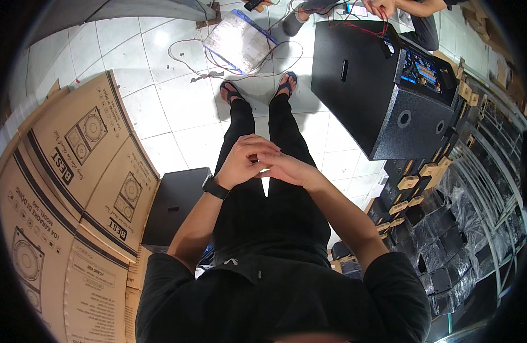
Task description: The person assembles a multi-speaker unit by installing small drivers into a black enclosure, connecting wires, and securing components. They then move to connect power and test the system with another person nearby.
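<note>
White tile floor [177, 108] is the only open room: a patch ahead of my feet and to my left front. Cardboard boxes [74, 188] lean along the left edge, flattened faces up, contents not visible. Small black speaker box [175, 206] sits just beside my left leg. Big black speaker cabinet [378, 97] blocks the right front, back panel open at its far corner with a blue circuit board [422, 70] inside and red wires [355, 26] running out. Right edge: stacked black parts with cardboard corner pieces [415, 188] against a metal rack [492, 171]. Left hand [243, 163] and right hand [286, 168] are pressed together in front of my waist, fingers overlapping; cannot tell if they hold anything. Watch [214, 187] on left wrist. Another person's hand [381, 7] works the wires at the top edge.
</note>
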Available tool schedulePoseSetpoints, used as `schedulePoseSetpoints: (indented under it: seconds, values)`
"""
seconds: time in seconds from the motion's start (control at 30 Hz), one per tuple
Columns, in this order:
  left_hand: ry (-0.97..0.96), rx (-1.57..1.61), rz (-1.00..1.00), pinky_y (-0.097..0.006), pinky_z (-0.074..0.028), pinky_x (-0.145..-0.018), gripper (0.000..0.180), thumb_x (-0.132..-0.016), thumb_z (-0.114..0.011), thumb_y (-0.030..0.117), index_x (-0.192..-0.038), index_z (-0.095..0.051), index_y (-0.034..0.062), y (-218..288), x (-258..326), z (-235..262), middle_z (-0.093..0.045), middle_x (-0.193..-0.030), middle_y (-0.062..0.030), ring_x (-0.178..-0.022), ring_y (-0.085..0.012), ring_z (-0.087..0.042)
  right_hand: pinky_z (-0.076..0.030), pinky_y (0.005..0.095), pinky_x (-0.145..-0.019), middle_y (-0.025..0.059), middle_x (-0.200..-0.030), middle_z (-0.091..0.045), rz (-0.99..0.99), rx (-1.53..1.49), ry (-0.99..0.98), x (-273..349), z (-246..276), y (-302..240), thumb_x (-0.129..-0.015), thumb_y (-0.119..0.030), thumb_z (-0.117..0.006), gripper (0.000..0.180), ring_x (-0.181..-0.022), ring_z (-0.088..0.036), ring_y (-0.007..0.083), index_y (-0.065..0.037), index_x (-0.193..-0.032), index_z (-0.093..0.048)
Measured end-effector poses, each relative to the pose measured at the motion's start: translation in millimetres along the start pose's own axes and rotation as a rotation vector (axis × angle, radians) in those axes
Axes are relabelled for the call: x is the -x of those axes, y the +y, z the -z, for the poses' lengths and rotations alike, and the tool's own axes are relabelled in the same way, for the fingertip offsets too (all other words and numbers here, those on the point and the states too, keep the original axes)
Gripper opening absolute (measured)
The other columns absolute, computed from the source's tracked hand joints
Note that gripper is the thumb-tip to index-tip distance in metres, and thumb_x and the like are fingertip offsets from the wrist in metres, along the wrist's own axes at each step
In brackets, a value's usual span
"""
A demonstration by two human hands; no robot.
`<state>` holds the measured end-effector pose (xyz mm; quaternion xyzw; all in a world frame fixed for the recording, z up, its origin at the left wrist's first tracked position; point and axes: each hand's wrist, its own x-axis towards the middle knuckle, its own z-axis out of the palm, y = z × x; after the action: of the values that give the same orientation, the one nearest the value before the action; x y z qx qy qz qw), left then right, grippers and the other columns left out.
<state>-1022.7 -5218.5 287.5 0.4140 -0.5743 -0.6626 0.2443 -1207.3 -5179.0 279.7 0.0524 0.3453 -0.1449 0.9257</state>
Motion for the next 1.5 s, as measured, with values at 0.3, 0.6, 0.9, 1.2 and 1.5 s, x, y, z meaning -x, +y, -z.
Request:
schedulePoseSetpoints:
  seconds: [0.3,0.6,0.9,1.2,1.5]
  values:
    - [0.042,-0.104,-0.066,-0.039,-0.049,-0.095,0.020,-0.075,-0.079,0.010,-0.095,-0.076,0.0097,23.5,-21.6,5.4,-0.076,-0.110,-0.0023,-0.104,-0.0252,-0.069,-0.045,0.0325,-0.099,0.0098,-0.130,-0.059,0.046,0.333,0.040,10.0,3.0,-27.7,-0.095,-0.046,-0.073,0.061,-0.114,-0.057,0.0165,-0.004,-0.137,-0.058]
    - [0.010,-0.218,0.003,-0.042,-0.047,-0.102,0.024,-0.080,-0.081,0.011,-0.104,-0.078,0.0130,12.2,3.4,-10.4,-0.069,-0.123,-0.0024,-0.116,-0.0269,-0.060,-0.043,0.0442,-0.112,0.0147,-0.149,-0.050,0.157,-0.199,-0.076,33.2,38.0,-17.1,-0.107,-0.051,-0.046,0.068,-0.137,-0.050,0.0252,-0.007,-0.157,-0.034]
    - [-0.197,-0.484,1.010,-0.049,-0.040,-0.114,0.074,-0.095,-0.063,0.056,-0.146,-0.054,0.0041,-116.9,130.1,15.8,-0.060,-0.140,-0.0240,-0.135,-0.0422,-0.051,-0.038,0.0503,-0.116,0.0281,-0.149,-0.048,-0.202,1.322,0.812,74.1,149.7,47.2,-0.088,-0.056,-0.072,0.095,-0.140,-0.045,0.0410,-0.001,-0.155,-0.034]
    - [0.107,-0.552,1.388,-0.052,-0.048,-0.107,0.113,-0.079,-0.075,0.066,-0.160,-0.024,0.0059,-183.9,75.3,-21.2,-0.044,-0.148,-0.0318,-0.131,-0.0482,-0.053,-0.037,0.0505,-0.118,0.0279,-0.158,-0.037,-0.536,1.436,0.921,-53.6,227.1,27.5,-0.085,-0.053,-0.075,0.096,-0.145,-0.039,0.0449,-0.005,-0.157,-0.032]
    - [0.344,-0.654,1.287,-0.052,-0.054,-0.099,0.086,-0.080,-0.078,0.050,-0.151,-0.046,0.0116,-215.7,95.3,-53.7,-0.054,-0.142,-0.0161,-0.126,-0.0384,-0.059,-0.046,0.0415,-0.109,0.0271,-0.137,-0.061,0.595,0.938,1.111,-343.0,401.9,-123.1,-0.091,-0.042,-0.072,0.073,-0.127,-0.059,0.0406,0.005,-0.142,-0.051]
